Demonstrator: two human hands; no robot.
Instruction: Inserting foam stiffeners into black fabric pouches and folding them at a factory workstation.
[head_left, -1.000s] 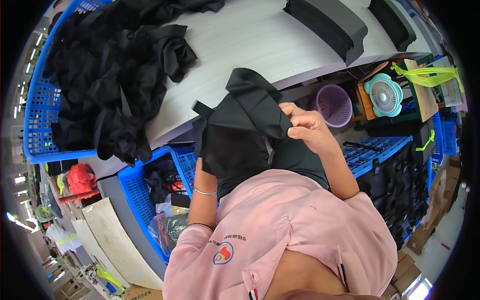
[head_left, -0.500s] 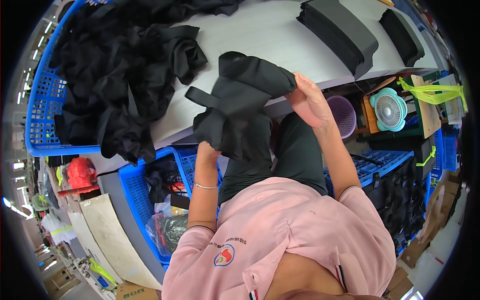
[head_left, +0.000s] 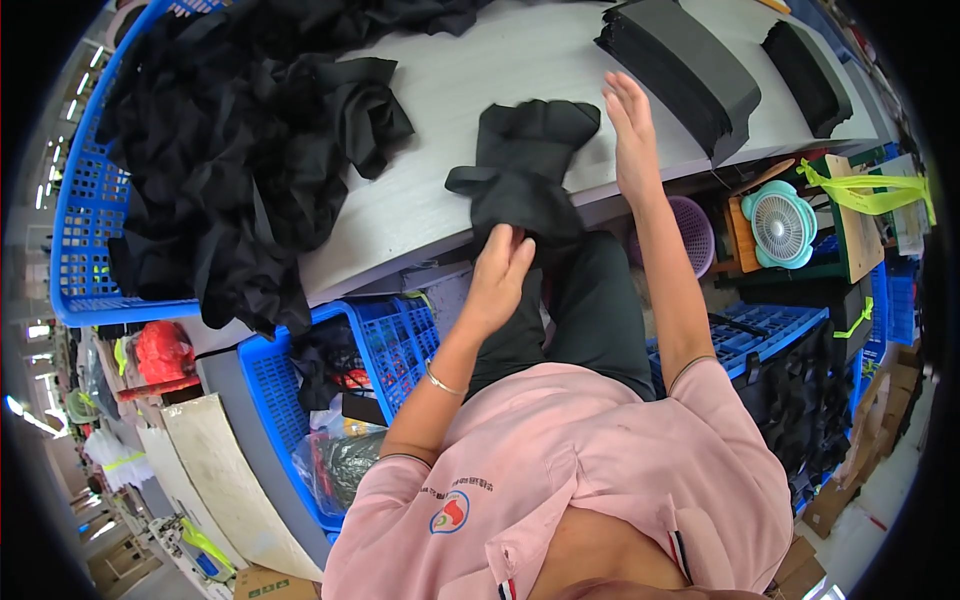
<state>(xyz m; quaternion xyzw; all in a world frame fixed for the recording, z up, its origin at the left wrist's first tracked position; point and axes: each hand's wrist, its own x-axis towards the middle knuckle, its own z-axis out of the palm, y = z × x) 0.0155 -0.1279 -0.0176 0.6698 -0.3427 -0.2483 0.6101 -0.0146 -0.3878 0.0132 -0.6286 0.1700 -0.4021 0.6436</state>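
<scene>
A black fabric piece (head_left: 530,185) with a small loop or tab at its left side hangs over the near edge of the pale table (head_left: 430,130). My left hand (head_left: 503,275) pinches the bottom end of this fabric between thumb and fingers. Beside its upper right end, my right hand (head_left: 630,125) is raised, apart from the cloth, with fingers stretched out. To the left, a large heap of black fabric pieces (head_left: 220,160) spills out of a blue basket (head_left: 75,260) onto the table. Right of my right hand lies a neat stack of black sheets (head_left: 690,75).
A smaller black stack (head_left: 806,80) lies farther right. Below the table's edge are a purple basket (head_left: 690,235) and a teal fan (head_left: 782,224). Blue crates stand at both sides of my legs, the left crate (head_left: 270,390) holding plastic bags, the right crate (head_left: 765,335) beside hanging black pieces.
My right hand has let go of the fabric's upper right corner and moved up, fingers extended. My left hand has moved right with the fabric, which now hangs more upright.
</scene>
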